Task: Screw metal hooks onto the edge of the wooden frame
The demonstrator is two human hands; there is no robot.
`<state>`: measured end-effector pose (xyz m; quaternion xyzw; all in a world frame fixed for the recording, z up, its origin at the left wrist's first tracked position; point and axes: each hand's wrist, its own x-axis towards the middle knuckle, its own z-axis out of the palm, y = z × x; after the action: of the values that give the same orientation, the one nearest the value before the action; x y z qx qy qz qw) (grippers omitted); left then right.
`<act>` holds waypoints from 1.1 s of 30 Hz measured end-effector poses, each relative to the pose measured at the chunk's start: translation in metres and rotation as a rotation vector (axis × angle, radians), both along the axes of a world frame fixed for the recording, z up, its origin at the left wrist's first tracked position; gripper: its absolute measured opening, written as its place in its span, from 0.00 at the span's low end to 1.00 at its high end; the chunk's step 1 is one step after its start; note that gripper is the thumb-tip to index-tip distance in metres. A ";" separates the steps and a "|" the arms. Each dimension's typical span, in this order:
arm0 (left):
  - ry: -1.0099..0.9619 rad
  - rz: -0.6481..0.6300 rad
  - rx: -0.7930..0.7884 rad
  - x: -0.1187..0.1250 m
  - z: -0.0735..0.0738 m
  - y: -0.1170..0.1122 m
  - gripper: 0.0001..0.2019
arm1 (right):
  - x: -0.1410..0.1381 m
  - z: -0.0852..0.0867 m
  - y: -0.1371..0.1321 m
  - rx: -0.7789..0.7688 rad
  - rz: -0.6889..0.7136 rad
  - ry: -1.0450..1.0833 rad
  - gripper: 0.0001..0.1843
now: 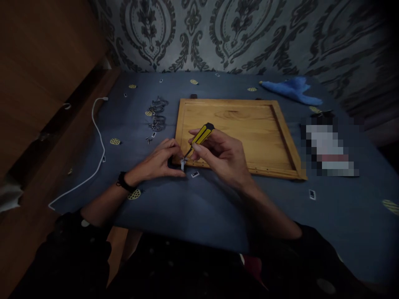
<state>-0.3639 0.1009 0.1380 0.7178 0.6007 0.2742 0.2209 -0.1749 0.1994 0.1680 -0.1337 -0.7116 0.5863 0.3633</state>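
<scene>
My right hand (pixel 229 155) is closed around the yellow and black handle of a screwdriver (pixel 202 136). The screwdriver slants down to the left, its tip at a small shiny metal fitting (pixel 183 163) on the near left corner of a shallow wooden tray-like panel (pixel 218 124). At that same corner my left hand (pixel 160 160) curls in, fingers above the fitting and thumb below it, steadying it. The dim light hides the exact contact of the fingertips and whether a screw is under the tip.
Left of the panel lie a cluster of metal fittings (pixel 158 114) and a few small screws (pixel 149 140). A white cable (pixel 101 141) runs along the left edge. A blue cloth (pixel 293 89) is at the back right, above a blurred-out package (pixel 327 145). Wooden furniture (pixel 46 62) borders the left.
</scene>
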 end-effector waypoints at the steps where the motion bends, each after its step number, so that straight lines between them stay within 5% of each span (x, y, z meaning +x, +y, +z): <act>1: -0.001 0.002 -0.002 0.000 0.001 0.000 0.23 | 0.000 0.000 0.000 0.003 0.004 -0.005 0.16; 17: 0.017 -0.012 0.004 -0.001 -0.001 0.002 0.24 | -0.004 0.000 -0.007 -0.030 -0.229 0.067 0.19; 33: 0.002 -0.005 -0.007 -0.001 0.000 0.001 0.24 | -0.006 -0.009 -0.005 -0.074 -0.116 0.076 0.15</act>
<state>-0.3650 0.1023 0.1383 0.7189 0.6001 0.2706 0.2233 -0.1804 0.1948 0.1585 -0.1658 -0.6661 0.5948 0.4184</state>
